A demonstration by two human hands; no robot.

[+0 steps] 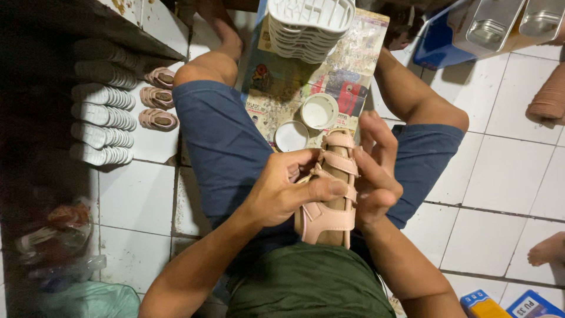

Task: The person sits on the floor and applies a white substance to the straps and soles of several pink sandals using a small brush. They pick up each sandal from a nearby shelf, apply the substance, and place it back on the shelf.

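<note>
Two hands: both work on one small pink strapped sandal [329, 191] held over the person's lap, between the knees.
Left hand [288, 191]: curled over the sandal's near side, thumb and forefinger pinched on a thin strap at mid-length, thumb laid flat across the upper.
Right hand [374, 174]: on the sandal's far side, fingers loosely spread and slightly bent, palm steadying the edge; whether the fingertips press a strap I cannot tell.
Sandal's place: upright between the two hands, toe pointing away from the body, heel nearest the green shirt.
Handling, as a judgement: light and small; the straps look soft and bendable, the sole stiffer, so the sole edges are the firm place to hold while the straps are taken by pinching.
Beyond the hands: two round white shallow cups [306, 123] on a printed paper sheet [353, 65] spread on the floor, and further out a stack of white ribbed shoe soles [309, 26].
Left of the left hand, well apart: three more pink sandals [156, 97] and a row of white soles [103, 103] on the white tiled floor [500, 176].
Right of the right hand: bare tiles, metal trays [488, 26] further off.
</note>
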